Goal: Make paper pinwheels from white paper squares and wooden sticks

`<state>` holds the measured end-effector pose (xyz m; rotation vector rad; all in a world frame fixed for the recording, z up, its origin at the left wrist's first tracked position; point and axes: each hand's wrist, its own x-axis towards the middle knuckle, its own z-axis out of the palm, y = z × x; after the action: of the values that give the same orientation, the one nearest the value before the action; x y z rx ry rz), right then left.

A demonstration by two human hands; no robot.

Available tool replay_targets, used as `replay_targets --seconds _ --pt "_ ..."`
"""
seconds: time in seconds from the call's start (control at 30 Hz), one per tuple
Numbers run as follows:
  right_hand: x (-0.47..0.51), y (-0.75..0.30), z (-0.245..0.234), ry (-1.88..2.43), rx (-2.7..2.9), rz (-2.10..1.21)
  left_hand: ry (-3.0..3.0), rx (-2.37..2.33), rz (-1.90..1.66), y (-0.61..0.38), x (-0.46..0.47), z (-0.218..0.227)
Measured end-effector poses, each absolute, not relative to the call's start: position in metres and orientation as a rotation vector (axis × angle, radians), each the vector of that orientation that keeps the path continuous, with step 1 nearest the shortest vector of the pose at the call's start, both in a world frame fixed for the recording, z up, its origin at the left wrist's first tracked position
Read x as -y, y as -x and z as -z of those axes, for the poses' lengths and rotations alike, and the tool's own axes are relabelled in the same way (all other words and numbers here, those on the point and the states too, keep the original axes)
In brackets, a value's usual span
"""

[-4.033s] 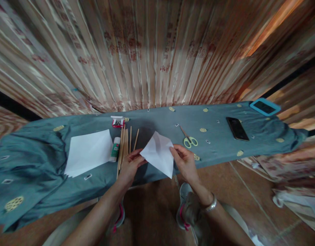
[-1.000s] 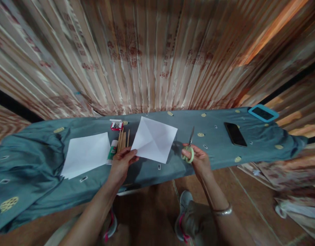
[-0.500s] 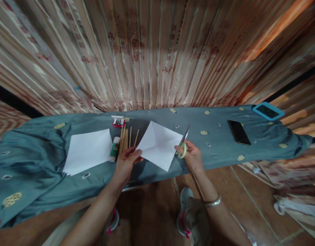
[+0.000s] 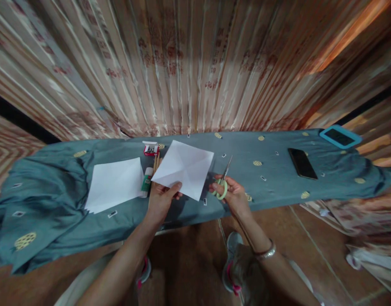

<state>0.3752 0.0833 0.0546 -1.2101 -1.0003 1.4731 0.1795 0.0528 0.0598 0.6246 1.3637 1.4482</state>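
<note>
My left hand (image 4: 161,199) pinches the near edge of a creased white square of paper (image 4: 184,168) and holds it up over the teal cloth (image 4: 271,187). Just to its right, my right hand (image 4: 233,196) grips green-handled scissors (image 4: 221,182), blades pointing up and away. The blades stand a little right of the paper's edge and do not touch it. Wooden sticks (image 4: 156,162) are mostly hidden behind the sheet.
A stack of white paper (image 4: 115,183), a glue stick (image 4: 147,181) and a small red box (image 4: 150,148) lie to the left. A black phone (image 4: 302,162) and a blue-cased device (image 4: 339,136) lie far right. Striped curtains hang behind. My shoes rest on the brown floor below.
The paper was unfolded into an open creased square and my right hand picked up the scissors. Over the last second the sheet was tilted and lifted again beside the scissors.
</note>
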Motion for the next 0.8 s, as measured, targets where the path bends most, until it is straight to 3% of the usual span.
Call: replay_targets --seconds 0.43,0.8 --pt "-0.032 -0.371 -0.036 0.980 1.650 -1.706 -0.708 -1.455 -1.580 -0.160 -0.054 -0.079" --pt "-0.037 -0.369 -0.038 0.951 1.490 -1.820 -0.711 -1.436 -1.523 -0.171 -0.054 -0.075"
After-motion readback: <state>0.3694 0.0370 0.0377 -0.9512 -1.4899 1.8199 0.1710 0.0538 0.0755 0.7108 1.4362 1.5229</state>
